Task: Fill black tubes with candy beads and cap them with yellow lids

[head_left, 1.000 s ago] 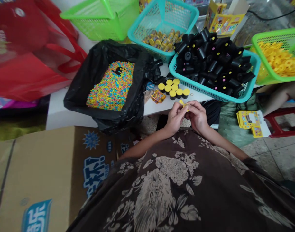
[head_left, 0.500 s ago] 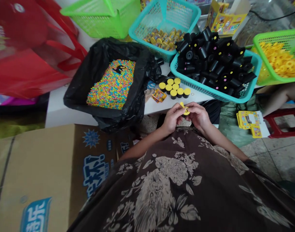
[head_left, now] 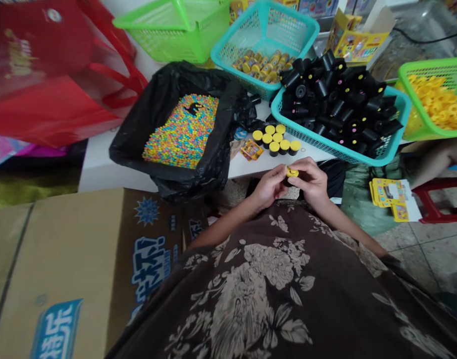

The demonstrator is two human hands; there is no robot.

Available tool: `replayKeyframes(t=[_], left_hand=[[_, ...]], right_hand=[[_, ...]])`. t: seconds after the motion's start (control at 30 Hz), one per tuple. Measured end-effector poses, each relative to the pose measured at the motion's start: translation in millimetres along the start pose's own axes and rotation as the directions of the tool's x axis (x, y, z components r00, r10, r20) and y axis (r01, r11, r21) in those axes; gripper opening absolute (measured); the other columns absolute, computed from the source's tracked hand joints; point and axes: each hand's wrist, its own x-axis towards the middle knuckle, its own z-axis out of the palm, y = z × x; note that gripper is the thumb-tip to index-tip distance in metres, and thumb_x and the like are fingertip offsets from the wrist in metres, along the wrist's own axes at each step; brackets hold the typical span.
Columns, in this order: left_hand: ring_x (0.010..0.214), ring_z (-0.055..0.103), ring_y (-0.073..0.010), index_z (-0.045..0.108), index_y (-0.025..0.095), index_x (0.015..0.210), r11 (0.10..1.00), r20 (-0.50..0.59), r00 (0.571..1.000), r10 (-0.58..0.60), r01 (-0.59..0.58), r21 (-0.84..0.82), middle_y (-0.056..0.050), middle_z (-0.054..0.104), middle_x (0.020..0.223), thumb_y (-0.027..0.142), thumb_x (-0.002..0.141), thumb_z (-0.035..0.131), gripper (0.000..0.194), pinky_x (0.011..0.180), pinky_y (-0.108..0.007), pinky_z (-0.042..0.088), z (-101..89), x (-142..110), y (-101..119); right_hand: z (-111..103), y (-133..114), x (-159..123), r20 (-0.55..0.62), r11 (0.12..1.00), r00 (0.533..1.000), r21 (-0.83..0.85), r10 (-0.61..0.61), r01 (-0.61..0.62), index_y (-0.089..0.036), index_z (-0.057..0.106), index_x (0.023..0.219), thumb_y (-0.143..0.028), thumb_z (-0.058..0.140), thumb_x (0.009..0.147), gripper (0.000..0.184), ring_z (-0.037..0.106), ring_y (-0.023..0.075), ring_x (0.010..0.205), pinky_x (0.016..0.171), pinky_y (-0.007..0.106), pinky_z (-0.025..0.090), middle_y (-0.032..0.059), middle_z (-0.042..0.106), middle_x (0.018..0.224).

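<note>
Yellow piece (head_left: 292,173) between fingers (head_left: 306,168)

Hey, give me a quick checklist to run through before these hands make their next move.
1. Yellow-topped piece held: ok, between the left hand and right hand.
2. Its top fully seated: cannot tell, partly hidden by the grip.
3. Yellow-lidded black tubs upright on the white table: ok.
4. Black plastic bag open over the colourful beads: ok.
5. Black plastic parts below their turquoise basket's rim: not ok, heaped above it.
</note>
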Motion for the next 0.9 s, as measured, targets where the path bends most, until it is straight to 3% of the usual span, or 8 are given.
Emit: replayKeyframes(t=[0.13, 0.33, 0.5, 0.6, 0.7, 0.8, 0.9], left_hand=[[0.041, 0.039, -0.0031, 0.054, 0.019, 0.082, 0.999, -0.03, 0.999, 0.027, -0.028, -0.037, 0.007, 0.047, 0.068, 0.054, 0.079, 0.083, 0.046, 0.035, -0.02, 0.022, 0.8, -1, -6], [0.04, 0.044, -0.0058, 0.054, 0.02, 0.087, 1.0, -0.077, 0.997, -0.001, 0.0, -0.013, 0.008, 0.046, 0.061, 0.058, 0.085, 0.077, 0.044, 0.035, -0.019, 0.025, -0.1, 2, -8], [0.042, 0.056, -0.0087, 0.053, 0.021, 0.095, 0.986, -0.134, 0.99, 0.035, -0.012, 0.168, 0.005, 0.059, 0.065, 0.062, 0.093, 0.065, 0.043, 0.037, -0.019, 0.032, -8.0, 10, 0], [0.046, 0.059, -0.0095, 0.054, 0.021, 0.104, 0.935, -0.189, 0.972, 0.137, -0.064, 0.35, 0.004, 0.063, 0.072, 0.055, 0.096, 0.063, 0.036, 0.039, -0.019, 0.035, -14.5, 15, 3], [0.052, 0.057, -0.0089, 0.056, 0.022, 0.117, 0.788, -0.163, 0.931, 0.325, -0.172, 0.592, 0.005, 0.062, 0.076, 0.036, 0.091, 0.071, 0.033, 0.048, -0.02, 0.043, -21.4, 19, 1], [0.065, 0.061, -0.0117, 0.057, 0.022, 0.132, 0.51, -0.029, 0.86, 0.51, -0.275, 0.815, 0.002, 0.066, 0.083, 0.028, 0.09, 0.073, 0.045, 0.065, -0.025, 0.053, -26.9, 23, -1], [0.078, 0.066, -0.0167, 0.061, 0.019, 0.134, 0.213, 0.12, 0.807, 0.578, -0.291, 0.933, -0.005, 0.07, 0.095, 0.029, 0.095, 0.067, 0.041, 0.076, -0.029, 0.056, -30.0, 30, -2]], right_hand=[[5, -3, -8, -0.026, 0.947, 0.987, -0.285, -0.162, 0.148, -0.03, 0.078, 0.107, -0.051, 0.072, 0.095, 0.025, 0.069, 0.0238, 0.094, 0.082, 0.044, 0.06, 0.0049, 0.072, 0.099], [3, -2, -8, 0.073, 0.858, 0.974, -0.462, -0.214, 0.223, -0.027, 0.077, 0.113, -0.045, 0.064, 0.101, 0.025, 0.069, 0.024, 0.093, 0.081, 0.043, 0.06, 0.0086, 0.072, 0.101], [-1, 20, 8, 0.048, 0.827, 0.974, -0.521, -0.221, 0.213, -0.027, 0.076, 0.107, -0.04, 0.066, 0.1, 0.017, 0.066, 0.0207, 0.08, 0.072, 0.038, 0.059, 0.004, 0.067, 0.088], [3, 39, 19, 0.015, 0.788, 0.973, -0.584, -0.228, 0.194, -0.026, 0.072, 0.104, -0.038, 0.065, 0.099, 0.015, 0.067, 0.0237, 0.087, 0.08, 0.042, 0.06, 0.0066, 0.068, 0.093], [8, 50, 24, 0.056, 0.765, 0.978, -0.615, -0.201, 0.193, -0.025, 0.067, 0.105, -0.037, 0.062, 0.099, 0.015, 0.067, 0.0266, 0.096, 0.087, 0.045, 0.059, 0.0094, 0.068, 0.1], [6, 53, 21, 0.008, 0.764, 0.98, -0.625, -0.2, 0.161, -0.024, 0.063, 0.101, -0.037, 0.061, 0.097, 0.013, 0.066, 0.0258, 0.091, 0.084, 0.044, 0.058, 0.0083, 0.067, 0.096], [-2, 54, 23, -0.134, 0.751, 0.981, -0.66, -0.139, 0.016, -0.024, 0.061, 0.098, -0.036, 0.06, 0.094, 0.013, 0.063, 0.0246, 0.082, 0.079, 0.042, 0.056, 0.0064, 0.066, 0.089]])
